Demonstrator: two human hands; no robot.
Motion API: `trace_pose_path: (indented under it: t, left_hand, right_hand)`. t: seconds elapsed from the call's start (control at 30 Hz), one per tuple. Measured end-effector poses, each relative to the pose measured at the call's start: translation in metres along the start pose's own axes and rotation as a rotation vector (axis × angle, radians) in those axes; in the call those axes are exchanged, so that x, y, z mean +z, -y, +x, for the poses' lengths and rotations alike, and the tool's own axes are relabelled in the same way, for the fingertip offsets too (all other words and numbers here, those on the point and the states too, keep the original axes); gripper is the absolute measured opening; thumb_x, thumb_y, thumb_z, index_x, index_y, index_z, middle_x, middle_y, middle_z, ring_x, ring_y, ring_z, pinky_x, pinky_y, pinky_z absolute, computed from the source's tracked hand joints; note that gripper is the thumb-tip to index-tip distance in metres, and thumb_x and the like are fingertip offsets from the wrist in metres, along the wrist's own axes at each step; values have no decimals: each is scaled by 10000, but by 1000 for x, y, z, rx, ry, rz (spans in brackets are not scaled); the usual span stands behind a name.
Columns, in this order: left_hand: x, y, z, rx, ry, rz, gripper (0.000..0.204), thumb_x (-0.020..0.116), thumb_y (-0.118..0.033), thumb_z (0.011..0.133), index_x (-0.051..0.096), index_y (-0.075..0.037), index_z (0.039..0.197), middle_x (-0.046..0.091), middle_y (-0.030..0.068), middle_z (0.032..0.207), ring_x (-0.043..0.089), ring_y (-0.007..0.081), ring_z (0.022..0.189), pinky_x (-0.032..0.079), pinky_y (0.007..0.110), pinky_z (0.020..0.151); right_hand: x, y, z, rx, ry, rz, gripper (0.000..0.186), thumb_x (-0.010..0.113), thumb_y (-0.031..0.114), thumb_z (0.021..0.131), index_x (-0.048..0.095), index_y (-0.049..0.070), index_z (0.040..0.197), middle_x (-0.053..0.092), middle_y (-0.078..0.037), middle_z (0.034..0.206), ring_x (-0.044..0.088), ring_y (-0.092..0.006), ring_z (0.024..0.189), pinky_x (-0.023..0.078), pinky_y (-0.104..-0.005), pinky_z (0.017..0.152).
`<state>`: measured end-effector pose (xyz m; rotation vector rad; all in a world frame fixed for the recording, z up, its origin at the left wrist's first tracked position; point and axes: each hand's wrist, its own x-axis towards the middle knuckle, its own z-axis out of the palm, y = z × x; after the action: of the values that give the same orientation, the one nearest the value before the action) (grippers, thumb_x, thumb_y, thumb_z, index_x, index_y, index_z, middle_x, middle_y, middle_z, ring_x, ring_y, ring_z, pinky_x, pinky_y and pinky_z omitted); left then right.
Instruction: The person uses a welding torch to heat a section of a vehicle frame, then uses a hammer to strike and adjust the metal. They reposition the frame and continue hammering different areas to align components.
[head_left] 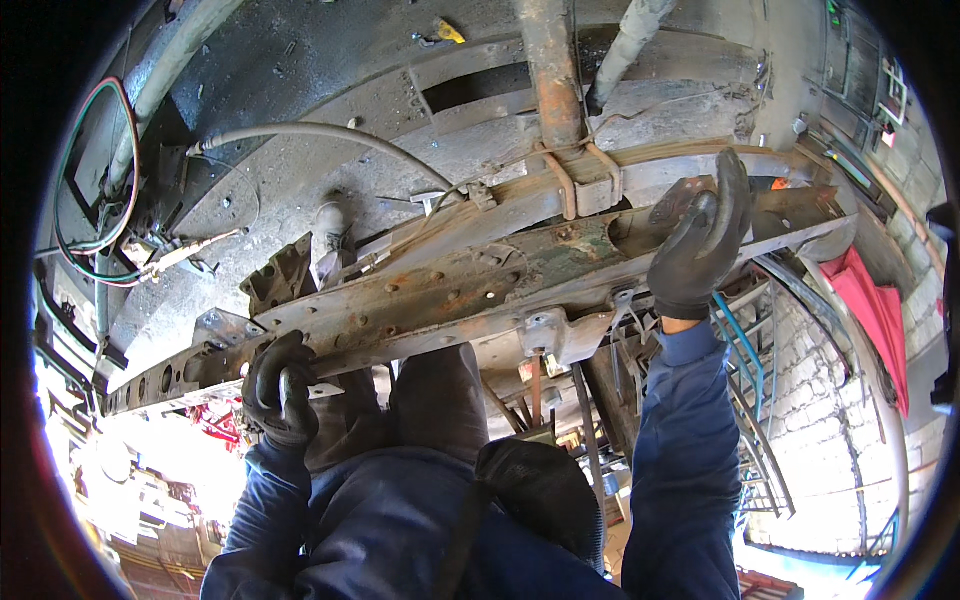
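Observation:
A long rusty steel beam [400, 305] with rivets and holes runs across in front of me, rising toward the right. My left hand [282, 388], in a black glove, has its fingers curled round the beam's lower edge near its left part. Farther right, my gloved right hand [702, 240] rests against the beam with fingers stretched upward and the thumb apart. Beside that thumb is a small rusty plate [680, 200]; the glove hides part of it. A bracket [568, 333] hangs from the beam's lower edge between my hands.
Behind the beam stand a rusty post [552, 80] and a curved strip held by U-bolts [570, 180]. A grey hose [330, 130] arcs at the far left, near a red and green hose [62, 190]. Red cloth [868, 315] hangs at right, beside a blue metal frame [745, 345].

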<state>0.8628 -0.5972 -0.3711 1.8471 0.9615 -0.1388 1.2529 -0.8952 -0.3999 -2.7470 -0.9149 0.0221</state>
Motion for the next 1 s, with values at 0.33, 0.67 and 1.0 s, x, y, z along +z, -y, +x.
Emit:
trace_pose_path:
  t: [0.33, 0.67, 1.0]
  left_hand:
    - [-1, 6, -2, 53, 6, 5, 427, 543, -286, 1048, 712, 73, 1206, 732, 122, 883, 677, 188, 728, 554, 362, 722]
    - [-3, 14, -8, 51, 3, -131, 366, 632, -253, 1020, 746, 9, 1249, 778, 146, 964, 752, 270, 858, 583, 391, 805]
    - [-2, 16, -10, 128, -18, -177, 346, 648, -126, 969, 740, -10, 1281, 785, 161, 1025, 772, 263, 881, 593, 359, 794]
  right_hand:
    - [1, 6, 3, 1, -11, 40, 494, 413, 275, 1139, 573, -69, 1457, 591, -260, 1487, 530, -433, 1398, 343, -537, 1230]
    - [0, 7, 1, 21, 3, -3, 479, 407, 249, 1128, 577, -44, 1467, 596, -245, 1473, 534, -408, 1392, 384, -505, 1207]
    - [2, 6, -1, 13, -16, 39, 454, 439, 238, 1127, 591, -50, 1443, 599, -235, 1471, 556, -391, 1370, 414, -479, 1185]
